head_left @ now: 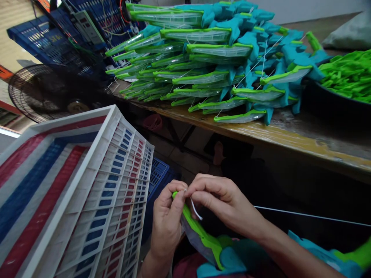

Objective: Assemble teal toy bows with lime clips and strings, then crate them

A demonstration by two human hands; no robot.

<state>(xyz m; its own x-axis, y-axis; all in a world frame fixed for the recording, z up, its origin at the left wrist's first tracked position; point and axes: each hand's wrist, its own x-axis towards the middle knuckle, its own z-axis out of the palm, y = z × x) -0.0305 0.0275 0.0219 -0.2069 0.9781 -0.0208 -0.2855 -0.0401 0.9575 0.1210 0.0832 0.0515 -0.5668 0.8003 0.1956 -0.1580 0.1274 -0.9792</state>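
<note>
Low in the middle, my left hand (166, 220) is closed around the tip of a green-edged plastic wing-like piece (199, 231) with a clear panel. The piece slants down to a teal part (232, 260) near my lap. My right hand (217, 193) is pinched at the same tip, its fingertips meeting those of my left hand. A short white cord end (196, 210) hangs from between the fingers. From behind my right wrist, a taut white cord (313, 217) runs to the right edge. The exact hold at the fingertips is hidden.
On the wooden bench (292, 133) lies a stack of similar green and teal pieces (203, 58) with white strings. A dark tub (324, 96) holds green parts (348, 73). At left stand a white crate (124, 154) with a striped lining and a black fan (43, 92).
</note>
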